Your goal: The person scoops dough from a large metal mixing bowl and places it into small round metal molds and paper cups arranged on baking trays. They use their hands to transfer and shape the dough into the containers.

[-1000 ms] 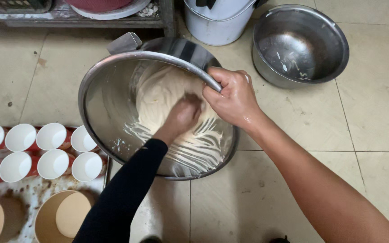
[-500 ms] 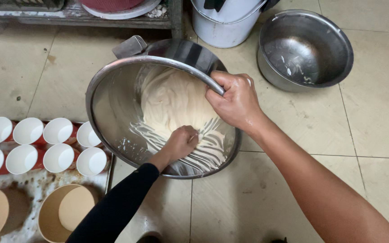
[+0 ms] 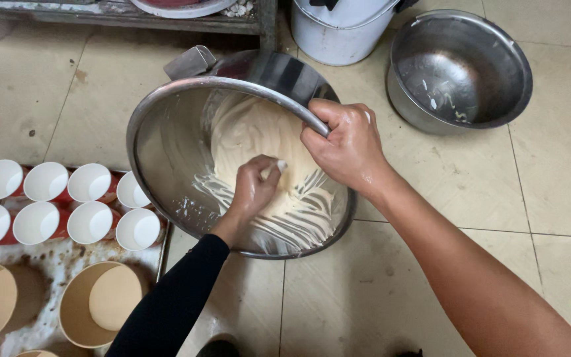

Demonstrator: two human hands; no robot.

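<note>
Head view: right hand [image 3: 345, 142] grips tilted bowl's rim [image 3: 166, 99]; left hand [image 3: 254, 188] clenched in batter [image 3: 246, 132].

White paper cups [image 3: 67, 201] on a tray [image 3: 34, 264]; empty steel bowl [image 3: 460, 69]; white bucket [image 3: 342, 26].

Right hand [image 3: 348, 145] grips the rim of a tilted steel bowl [image 3: 166, 145] while the left hand [image 3: 254, 188] is down in the pale batter [image 3: 252, 132], white cups [image 3: 67, 201] sitting alongside on a tray [image 3: 34, 254].
</note>
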